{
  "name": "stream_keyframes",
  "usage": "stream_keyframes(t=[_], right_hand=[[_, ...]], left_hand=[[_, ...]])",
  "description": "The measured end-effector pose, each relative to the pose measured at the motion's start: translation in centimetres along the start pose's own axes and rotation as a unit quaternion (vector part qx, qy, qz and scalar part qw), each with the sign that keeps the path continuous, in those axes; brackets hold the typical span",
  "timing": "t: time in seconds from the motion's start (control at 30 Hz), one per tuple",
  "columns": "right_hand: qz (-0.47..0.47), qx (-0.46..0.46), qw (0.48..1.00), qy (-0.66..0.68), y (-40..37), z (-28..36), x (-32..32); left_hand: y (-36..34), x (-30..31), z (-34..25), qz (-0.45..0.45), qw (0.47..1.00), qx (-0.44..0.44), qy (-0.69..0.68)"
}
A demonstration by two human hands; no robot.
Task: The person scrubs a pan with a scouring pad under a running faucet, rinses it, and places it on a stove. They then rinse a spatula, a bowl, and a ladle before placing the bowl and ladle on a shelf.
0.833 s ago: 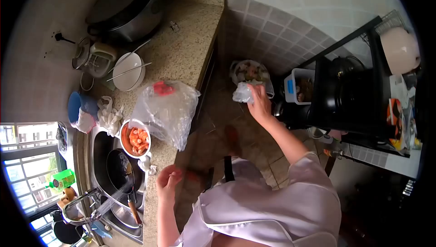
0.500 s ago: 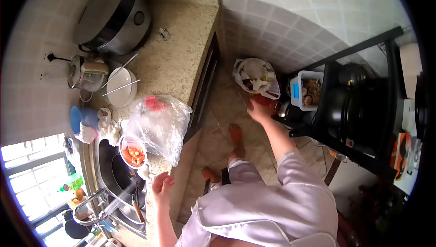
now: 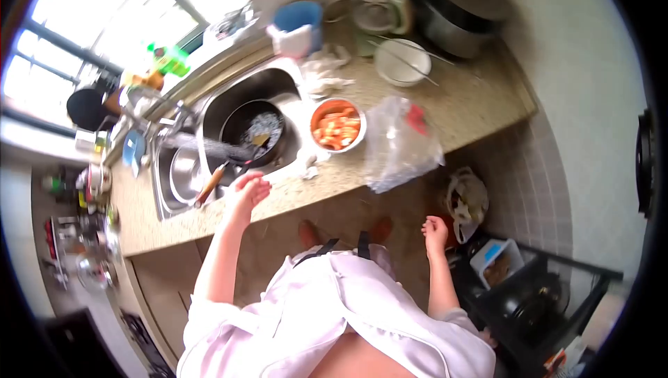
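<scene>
Nearer the pan (image 3: pixel 240 122) than before, the left hand (image 3: pixel 249 196) hovers, fingers apart, just beside its wooden handle; the pan lies in the sink (image 3: pixel 263 80), water running there. Right of the sink sit a bowl (image 3: pixel 361 139) of orange pieces and a plastic bag (image 3: pixel 402 152). Farther right, beyond the counter (image 3: pixel 473 110), the right hand (image 3: pixel 435 232) has drawn back from the waste bag (image 3: pixel 482 194), empty, fingers loosely curled together.

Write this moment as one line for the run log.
left hand: open, near frying-pan handle | right hand: loosely curled, nothing visible inside | frying pan: in sink | water: running
</scene>
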State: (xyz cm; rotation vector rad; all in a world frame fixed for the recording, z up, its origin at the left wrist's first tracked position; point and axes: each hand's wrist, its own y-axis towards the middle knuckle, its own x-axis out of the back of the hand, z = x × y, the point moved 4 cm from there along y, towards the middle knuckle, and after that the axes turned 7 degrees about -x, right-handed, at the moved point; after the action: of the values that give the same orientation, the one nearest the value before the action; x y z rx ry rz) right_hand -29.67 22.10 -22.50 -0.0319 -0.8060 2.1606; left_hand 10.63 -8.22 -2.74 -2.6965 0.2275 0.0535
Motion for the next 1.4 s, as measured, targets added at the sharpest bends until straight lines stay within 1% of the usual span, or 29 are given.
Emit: stream_keyframes(t=[0.13,0.17,0.2,0.27,0.3,0.33,0.37,0.4,0.47,0.53,0.57,0.6,0.63,0.67,0.73,0.77,0.8,0.83,0.87,1.0,1.07,1.1,1.13,1.2,1.23,1.27,1.33,1.37,1.4], right_hand=[[0.035,0.105,0.994,-0.007,-5.4,9.4,-5.7],[0.046,0.137,0.99,-0.012,-6.9,10.8,-7.7],[0.046,0.144,0.988,-0.018,-8.8,12.1,-10.2],[0.077,0.172,0.982,-0.026,-12.5,14.2,-15.2],[0.069,0.183,0.98,-0.043,-13.1,14.3,-16.1],[0.103,0.184,0.976,-0.043,-14.5,14.9,-18.1],[0.121,0.206,0.969,-0.068,-16.4,15.7,-20.7],[0.137,0.226,0.96,-0.091,-18.1,16.5,-23.3],[0.167,0.309,0.924,-0.148,-21.8,18.3,-27.6],[0.194,0.341,0.898,-0.202,-23.8,18.7,-30.5],[0.213,0.334,0.895,-0.206,-24.4,18.8,-31.6],[0.232,0.325,0.892,-0.21,-24.9,18.9,-32.6],[0.23,0.324,0.893,-0.211,-25.0,19.1,-33.4],[0.239,0.331,0.883,-0.232,-24.9,19.3,-34.1],[0.25,0.333,0.872,-0.258,-24.2,19.8,-35.1],[0.25,0.328,0.867,-0.278,-23.7,20.2,-35.7],[0.251,0.324,0.863,-0.297,-23.2,20.6,-36.3],[0.269,0.303,0.865,-0.295,-22.7,21.1,-37.0],[0.274,0.304,0.864,-0.295,-22.1,21.4,-37.7],[0.314,0.32,0.844,-0.294,-20.5,24.0,-41.1],[0.352,0.327,0.818,-0.317,-19.6,25.2,-43.0],[0.361,0.328,0.809,-0.327,-19.1,25.5,-43.6],[0.362,0.324,0.811,-0.327,-18.7,25.9,-44.0],[0.383,0.308,0.804,-0.335,-18.1,26.8,-44.5],[0.388,0.296,0.801,-0.347,-17.4,26.8,-44.6],[0.391,0.29,0.801,-0.348,-16.7,26.9,-44.5],[0.381,0.287,0.809,-0.344,-15.2,27.2,-44.1],[0.384,0.281,0.809,-0.344,-14.6,27.5,-44.1],[0.378,0.27,0.816,-0.344,-13.9,28.0,-44.2]], left_hand=[[4.5,10.4,-1.3,-0.086,0.987,-0.024,-0.136],[6.6,13.2,-1.0,-0.085,0.982,-0.029,-0.167],[8.1,15.0,-1.5,-0.096,0.979,-0.025,-0.175],[12.5,19.5,-0.4,-0.108,0.958,0.016,-0.266],[14.2,20.6,0.2,-0.109,0.957,0.015,-0.27],[15.7,21.3,0.9,-0.108,0.95,0.027,-0.291],[17.2,22.5,0.8,-0.105,0.943,0.038,-0.314],[18.4,22.6,0.1,-0.126,0.945,0.057,-0.296],[21.0,23.4,-0.1,-0.098,0.927,0.031,-0.361],[24.7,23.8,1.4,-0.037,0.911,0.062,-0.406],[23.1,22.9,-0.4,-0.014,0.909,0.059,-0.412],[22.0,22.6,-2.2,0.028,0.918,0.055,-0.391],[22.4,23.1,-2.5,0.079,0.911,0.048,-0.402],[22.6,23.4,-2.9,0.128,0.901,0.041,-0.413],[23.2,24.7,-2.5,0.081,0.927,0.028,-0.365],[22.6,24.9,-3.2,0.055,0.931,0.023,-0.361],[22.9,27.1,-3.0,0.034,0.966,0.048,-0.25],[23.3,28.8,-2.9,0.011,0.962,0.054,-0.268],[23.7,30.2,-3.1,-0.011,0.957,0.058,-0.285],[25.7,35.5,-4.5,-0.163,0.973,0.059,-0.152],[29.3,39.3,-3.5,-0.106,0.977,0.026,-0.181],[30.3,40.4,-3.8,-0.129,0.975,0.03,-0.179],[32.2,41.5,-3.2,-0.163,0.963,0.011,-0.215],[31.7,40.1,-6.6,-0.17,0.963,-0.025,-0.207],[33.1,41.1,-6.3,-0.206,0.928,-0.056,-0.306],[28.9,35.3,-11.7,-0.191,0.937,-0.14,-0.257],[33.4,37.4,-8.7,-0.263,0.913,-0.057,-0.307],[36.7,40.9,-5.8,-0.196,0.928,-0.111,-0.295],[36.9,40.7,-6.2,-0.213,0.939,-0.118,-0.243]])
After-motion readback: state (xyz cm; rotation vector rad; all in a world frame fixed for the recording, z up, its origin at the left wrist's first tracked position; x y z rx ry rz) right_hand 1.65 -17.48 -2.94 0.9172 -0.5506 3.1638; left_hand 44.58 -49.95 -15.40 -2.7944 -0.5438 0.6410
